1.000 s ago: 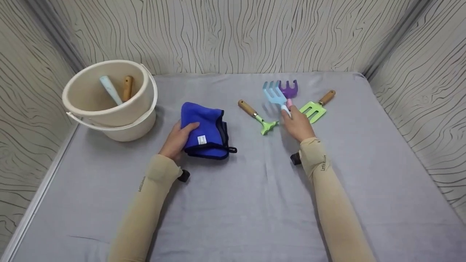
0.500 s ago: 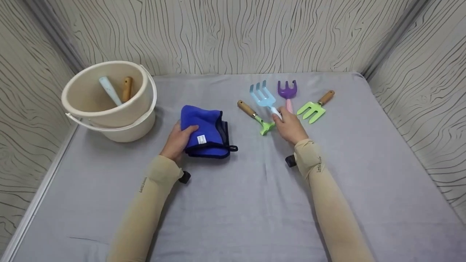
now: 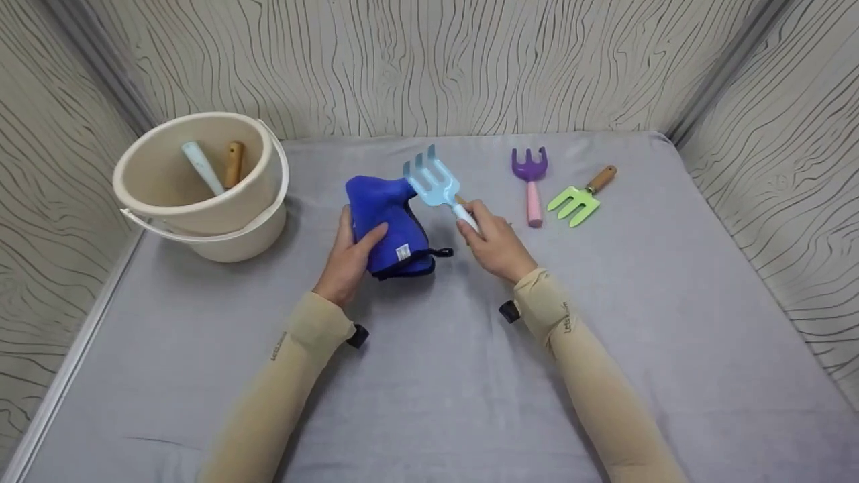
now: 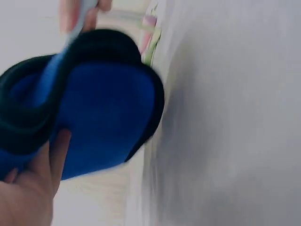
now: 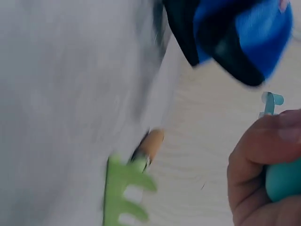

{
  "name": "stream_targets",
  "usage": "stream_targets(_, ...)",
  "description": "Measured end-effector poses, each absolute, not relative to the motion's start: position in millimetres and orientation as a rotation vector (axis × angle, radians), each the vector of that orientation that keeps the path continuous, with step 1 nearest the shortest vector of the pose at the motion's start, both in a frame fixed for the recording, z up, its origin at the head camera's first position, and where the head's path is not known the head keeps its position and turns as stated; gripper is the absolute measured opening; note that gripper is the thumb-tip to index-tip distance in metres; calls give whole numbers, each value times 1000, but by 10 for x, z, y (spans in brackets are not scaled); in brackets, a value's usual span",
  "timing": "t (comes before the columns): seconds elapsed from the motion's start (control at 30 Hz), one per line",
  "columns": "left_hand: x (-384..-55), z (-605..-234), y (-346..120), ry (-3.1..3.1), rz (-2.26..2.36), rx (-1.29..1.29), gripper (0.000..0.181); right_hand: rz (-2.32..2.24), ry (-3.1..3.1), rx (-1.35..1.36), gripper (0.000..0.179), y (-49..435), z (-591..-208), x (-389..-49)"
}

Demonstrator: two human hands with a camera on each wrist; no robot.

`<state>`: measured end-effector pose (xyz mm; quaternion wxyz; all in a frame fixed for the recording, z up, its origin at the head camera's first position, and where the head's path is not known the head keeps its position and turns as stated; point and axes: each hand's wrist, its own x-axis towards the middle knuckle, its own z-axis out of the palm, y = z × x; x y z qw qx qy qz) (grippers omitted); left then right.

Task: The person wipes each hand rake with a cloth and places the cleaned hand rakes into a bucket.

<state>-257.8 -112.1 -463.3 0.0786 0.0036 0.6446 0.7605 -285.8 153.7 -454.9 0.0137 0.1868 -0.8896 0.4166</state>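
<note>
A folded blue towel with black edging and a small white label is gripped in my left hand, thumb across its face. My right hand holds a light-blue hand rake by its handle, tines up and to the left. Those tines overlap the towel's right side in the head view. In the left wrist view the towel hangs folded over, its lower edge above the cloth surface. The right wrist view shows curled fingers around the rake's handle.
A cream bucket at left holds a light-blue handle and a wooden handle. A purple rake with pink handle and a green fork lie at right. The green tool with a wooden handle is mostly hidden in the head view.
My right hand has carried the light-blue rake left, away from the purple rake, to the towel. My left hand has shifted the towel right and tilted it.
</note>
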Motion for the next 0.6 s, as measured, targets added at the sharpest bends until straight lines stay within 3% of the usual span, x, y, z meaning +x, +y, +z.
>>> stream_targets(0.23, -2476, -4664, -889, 1871, 2316, 275, 64, 1221, -2701, 764, 23, 1276, -4515, -2677)
stream_targets(0.5, -2490, -4737, -796, 2218, 2462, 135, 31, 1009, -2771, 839, 27, 1101, -4601, -2572)
stream_targets(0.6, -2511, -4768, -788, 2270, 2527, 54, 29, 958, -2777, 894, 28, 1037, -4637, -2540)
